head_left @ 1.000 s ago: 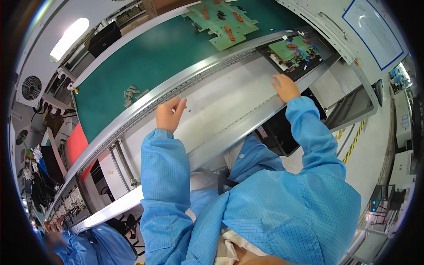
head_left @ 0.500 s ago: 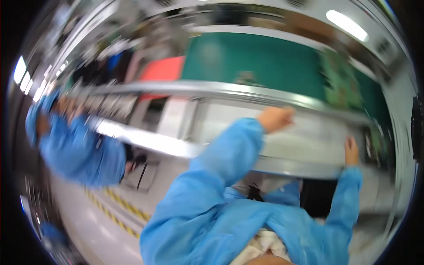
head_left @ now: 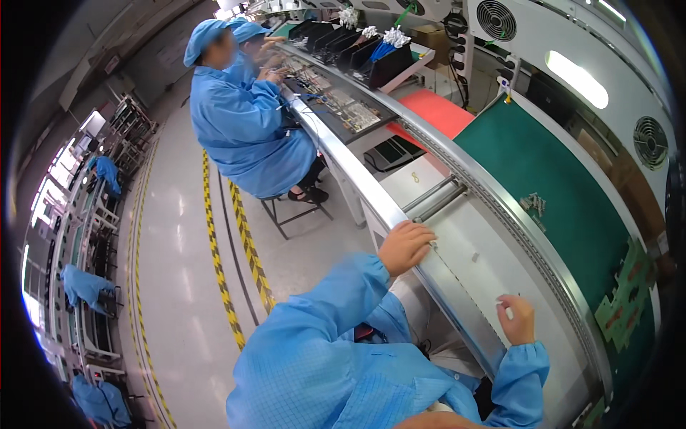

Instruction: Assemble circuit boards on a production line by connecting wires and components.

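My left hand (head_left: 406,247) lies palm down on the near metal rail (head_left: 446,275) of the conveyor line, its fingers lying along the top and no held thing visible. My right hand (head_left: 516,319) hovers over the pale conveyor bed (head_left: 493,250), close to the near rail. Its fingers are loosely bent, with a gap between thumb and forefinger and nothing seen in it. A small pale piece (head_left: 475,257) lies on the bed between the two hands.
Across the far rail, a green mat (head_left: 543,164) carries small metal parts (head_left: 532,204) and green circuit boards (head_left: 625,293). A red sheet (head_left: 432,111) adjoins it. A co-worker in blue (head_left: 239,121) sits further along, by a dark tray (head_left: 343,107) of parts. Black bins (head_left: 379,61) stand behind.
The view has swung left along the line and sharpened. My left hand has come down from above the bed to the near rail. My right hand is now bent over the bed.
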A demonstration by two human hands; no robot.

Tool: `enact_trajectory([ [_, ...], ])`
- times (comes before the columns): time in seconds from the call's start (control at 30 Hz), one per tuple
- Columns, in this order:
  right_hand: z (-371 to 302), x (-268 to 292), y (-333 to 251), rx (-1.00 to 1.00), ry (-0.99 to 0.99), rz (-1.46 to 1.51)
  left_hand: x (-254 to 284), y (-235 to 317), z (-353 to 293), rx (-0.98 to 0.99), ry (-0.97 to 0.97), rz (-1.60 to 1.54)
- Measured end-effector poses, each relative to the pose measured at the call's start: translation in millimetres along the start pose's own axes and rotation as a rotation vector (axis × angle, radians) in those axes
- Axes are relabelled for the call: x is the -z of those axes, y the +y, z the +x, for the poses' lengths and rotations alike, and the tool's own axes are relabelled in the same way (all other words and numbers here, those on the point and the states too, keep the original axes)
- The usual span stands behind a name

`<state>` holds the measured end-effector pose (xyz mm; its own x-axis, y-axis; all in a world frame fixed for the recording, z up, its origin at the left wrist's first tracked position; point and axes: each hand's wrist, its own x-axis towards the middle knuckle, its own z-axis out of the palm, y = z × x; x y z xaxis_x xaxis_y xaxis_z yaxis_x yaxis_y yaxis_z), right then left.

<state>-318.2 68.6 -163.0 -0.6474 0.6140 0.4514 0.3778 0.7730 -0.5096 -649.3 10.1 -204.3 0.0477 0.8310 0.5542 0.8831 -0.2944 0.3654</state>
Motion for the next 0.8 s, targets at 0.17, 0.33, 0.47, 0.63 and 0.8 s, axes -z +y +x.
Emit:
enact_trajectory([
  [0.17, 8, -5, 6, -0.075, -0.169, 0.185, -21, -26, -10, -0.110, 0.290, -0.007],
  [0.33, 3, 4, 19, -0.301, -0.053, 0.279, -8, -47, -8, -0.041, 0.152, -0.190],
  [0.47, -4, 12, 19, -0.375, 0.003, 0.242, 16, -120, 15, 0.434, 0.350, -0.019],
  [0.63, -4, 13, 16, -0.326, -0.012, 0.235, 61, -218, 44, 0.913, 0.289, 0.384],
  [0.8, -9, 11, 36, -0.336, 0.011, 0.156, 53, -245, 89, 0.968, 0.095, 0.391],
])
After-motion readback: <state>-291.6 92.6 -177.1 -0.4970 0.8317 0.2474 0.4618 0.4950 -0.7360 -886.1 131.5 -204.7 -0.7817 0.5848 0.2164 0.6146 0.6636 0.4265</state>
